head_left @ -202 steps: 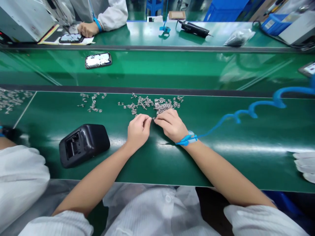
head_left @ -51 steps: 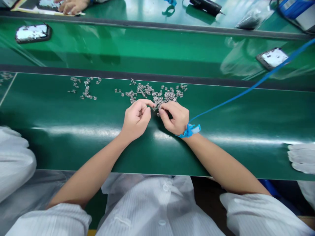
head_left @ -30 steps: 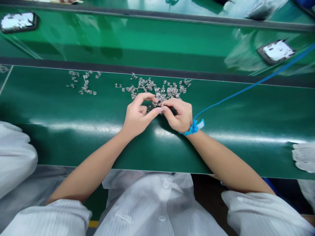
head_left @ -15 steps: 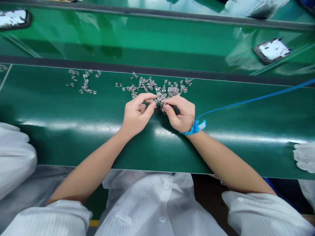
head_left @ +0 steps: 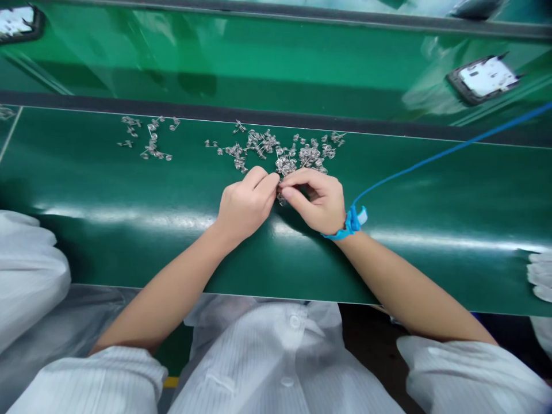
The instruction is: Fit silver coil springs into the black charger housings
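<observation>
My left hand (head_left: 248, 204) and my right hand (head_left: 317, 198) meet fingertip to fingertip over the green worktop (head_left: 172, 241). Both are pinched on small metal springs (head_left: 282, 199), part of which shows just below the fingertips; the exact grip is hidden. Right behind the fingers lies a loose pile of similar springs (head_left: 286, 162), with more spread to its left and right. A blue strap (head_left: 347, 225) with a cord goes round my right wrist.
A smaller group of springs (head_left: 153, 141) lies to the left. Beyond a dark rail (head_left: 194, 112), a green strip carries a dark-framed part (head_left: 483, 79) at right and another (head_left: 16, 24) at left. White sleeves of other people show at both sides.
My left hand has turned, its fingers closing in against my right fingertips; before, its thumb and index finger were spread round a curved gap. The whole view has shifted slightly.
</observation>
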Demonstrator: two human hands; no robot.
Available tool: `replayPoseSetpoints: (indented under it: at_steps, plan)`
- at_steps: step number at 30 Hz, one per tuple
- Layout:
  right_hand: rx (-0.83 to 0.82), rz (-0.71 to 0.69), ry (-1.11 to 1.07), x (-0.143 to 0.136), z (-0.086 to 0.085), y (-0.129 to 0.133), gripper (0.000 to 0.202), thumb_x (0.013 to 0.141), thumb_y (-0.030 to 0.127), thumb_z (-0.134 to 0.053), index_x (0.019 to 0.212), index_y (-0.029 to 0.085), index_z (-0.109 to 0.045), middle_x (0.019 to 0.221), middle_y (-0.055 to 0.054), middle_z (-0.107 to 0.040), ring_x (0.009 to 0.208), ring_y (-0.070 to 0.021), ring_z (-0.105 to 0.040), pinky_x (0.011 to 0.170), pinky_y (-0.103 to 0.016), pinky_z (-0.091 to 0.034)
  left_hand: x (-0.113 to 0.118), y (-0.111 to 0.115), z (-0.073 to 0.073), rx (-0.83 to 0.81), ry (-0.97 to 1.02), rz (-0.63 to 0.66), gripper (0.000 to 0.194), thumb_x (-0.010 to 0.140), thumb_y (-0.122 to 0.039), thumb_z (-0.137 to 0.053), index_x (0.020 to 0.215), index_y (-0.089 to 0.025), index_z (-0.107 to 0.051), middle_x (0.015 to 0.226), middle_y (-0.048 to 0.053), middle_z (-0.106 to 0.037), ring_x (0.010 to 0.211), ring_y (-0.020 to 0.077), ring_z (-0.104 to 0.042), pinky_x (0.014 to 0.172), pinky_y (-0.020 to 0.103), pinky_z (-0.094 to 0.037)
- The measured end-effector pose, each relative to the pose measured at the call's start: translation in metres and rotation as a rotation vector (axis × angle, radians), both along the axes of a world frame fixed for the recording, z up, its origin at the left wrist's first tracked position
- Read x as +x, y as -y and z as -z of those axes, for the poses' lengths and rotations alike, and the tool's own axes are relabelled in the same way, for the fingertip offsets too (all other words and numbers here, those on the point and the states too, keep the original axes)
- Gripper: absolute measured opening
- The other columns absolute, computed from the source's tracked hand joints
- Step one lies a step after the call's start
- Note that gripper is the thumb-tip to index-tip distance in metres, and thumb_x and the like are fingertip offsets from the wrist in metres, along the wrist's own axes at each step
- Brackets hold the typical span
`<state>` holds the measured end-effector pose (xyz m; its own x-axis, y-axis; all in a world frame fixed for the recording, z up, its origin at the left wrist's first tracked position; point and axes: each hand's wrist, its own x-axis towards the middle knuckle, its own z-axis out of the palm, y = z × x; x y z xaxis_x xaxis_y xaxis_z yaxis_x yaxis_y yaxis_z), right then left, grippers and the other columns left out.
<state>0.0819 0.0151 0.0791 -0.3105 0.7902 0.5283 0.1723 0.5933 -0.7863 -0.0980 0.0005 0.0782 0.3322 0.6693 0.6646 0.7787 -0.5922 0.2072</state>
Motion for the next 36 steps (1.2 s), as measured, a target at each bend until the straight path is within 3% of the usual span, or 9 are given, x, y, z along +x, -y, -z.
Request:
replayPoseSetpoints:
  at_steps: [4, 11, 15, 20, 23, 28, 31, 34, 36]
  plan:
    - [0.052, 0.109, 0.082, 0.002, -0.003, -0.002, 0.008, 0.095, 0.029, -0.065, 0.091, 0.022, -0.069, 0.084, -0.003, -0.072, 0.075, -0.0179, -0.066, 0.068, -0.034, -0.054, 0.000, 0.000, 0.001, -0.050, -0.006, -0.018, 0.022, 0.103, -0.019, -0.045, 0.095, -0.017, -0.065, 0.083, 0.003, -0.064, 0.070, 0.0122, -0.058, 0.054, 0.026, -0.035]
    - [0.532, 0.125, 0.586, 0.029, -0.007, -0.014, 0.015, 0.099, 0.023, -0.058, 0.104, 0.030, -0.070, 0.102, 0.000, -0.076, 0.092, -0.0215, -0.066, 0.087, -0.044, -0.048, -0.002, -0.001, -0.001, -0.233, -0.005, 0.105, 0.022, 0.102, -0.021, -0.045, 0.101, -0.015, -0.066, 0.087, 0.005, -0.064, 0.074, 0.0143, -0.058, 0.061, 0.027, -0.042]
    - [0.558, 0.084, 0.747, 0.037, -0.017, -0.013, 0.013, 0.101, 0.030, -0.058, 0.100, 0.036, -0.069, 0.106, 0.007, -0.076, 0.087, -0.0170, -0.065, 0.081, -0.040, -0.047, 0.000, -0.004, -0.008, -0.368, 0.204, 0.180, 0.015, 0.095, -0.019, -0.053, 0.094, -0.016, -0.068, 0.077, 0.002, -0.061, 0.072, 0.0136, -0.056, 0.066, 0.028, -0.044]
    - [0.324, -0.050, 0.717, 0.037, -0.022, -0.012, 0.012, 0.101, 0.037, -0.058, 0.100, 0.040, -0.070, 0.101, 0.008, -0.075, 0.090, -0.0175, -0.067, 0.076, -0.039, -0.048, -0.005, -0.009, -0.023, -0.981, 0.738, 0.334, 0.012, 0.087, -0.028, -0.065, 0.085, -0.017, -0.068, 0.068, -0.001, -0.057, 0.056, 0.0084, -0.046, 0.052, 0.024, -0.036]
    - [0.345, 0.001, 0.689, 0.034, -0.011, -0.010, 0.012, 0.100, 0.039, -0.058, 0.097, 0.039, -0.070, 0.098, 0.008, -0.075, 0.090, -0.0183, -0.067, 0.079, -0.042, -0.048, -0.008, -0.009, -0.028, -1.213, 0.918, 0.468, 0.017, 0.084, -0.033, -0.071, 0.085, -0.016, -0.068, 0.061, -0.004, -0.047, 0.050, 0.0064, -0.038, 0.046, 0.022, -0.028]
    - [0.546, 0.250, 0.541, 0.021, -0.004, -0.003, 0.015, 0.094, 0.039, -0.063, 0.104, 0.029, -0.066, 0.105, -0.001, -0.074, 0.102, -0.0263, -0.064, 0.092, -0.050, -0.043, -0.006, -0.006, -0.028, -1.051, 0.894, 0.409, 0.011, 0.085, -0.027, -0.069, 0.084, -0.016, -0.067, 0.069, -0.002, -0.052, 0.056, 0.0065, -0.042, 0.051, 0.021, -0.033]
    - [0.464, 0.121, 0.439, 0.018, -0.014, -0.002, 0.020, 0.094, 0.037, -0.062, 0.108, 0.022, -0.064, 0.105, -0.007, -0.073, 0.103, -0.0273, -0.063, 0.091, -0.049, -0.044, -0.004, -0.005, -0.029, -0.949, 0.808, 0.350, 0.010, 0.087, -0.026, -0.065, 0.085, -0.016, -0.067, 0.075, -0.001, -0.056, 0.059, 0.0068, -0.044, 0.052, 0.021, -0.034]
    - [0.269, -0.022, 0.347, 0.022, -0.020, -0.005, 0.011, 0.098, 0.029, -0.060, 0.101, 0.021, -0.065, 0.092, -0.004, -0.073, 0.087, -0.0201, -0.066, 0.082, -0.039, -0.050, -0.005, -0.004, -0.030, -0.918, 0.718, 0.348, 0.010, 0.090, -0.025, -0.061, 0.087, -0.017, -0.067, 0.072, -0.002, -0.055, 0.053, 0.0054, -0.038, 0.048, 0.021, -0.030]
    - [0.100, -0.062, 0.269, 0.025, -0.020, -0.006, 0.013, 0.096, 0.035, -0.064, 0.095, 0.022, -0.067, 0.085, -0.002, -0.072, 0.078, -0.0173, -0.066, 0.075, -0.035, -0.052, -0.005, -0.004, -0.030, -0.846, 0.633, 0.363, 0.010, 0.091, -0.023, -0.059, 0.088, -0.017, -0.067, 0.072, -0.002, -0.057, 0.051, 0.0054, -0.039, 0.048, 0.021, -0.031]
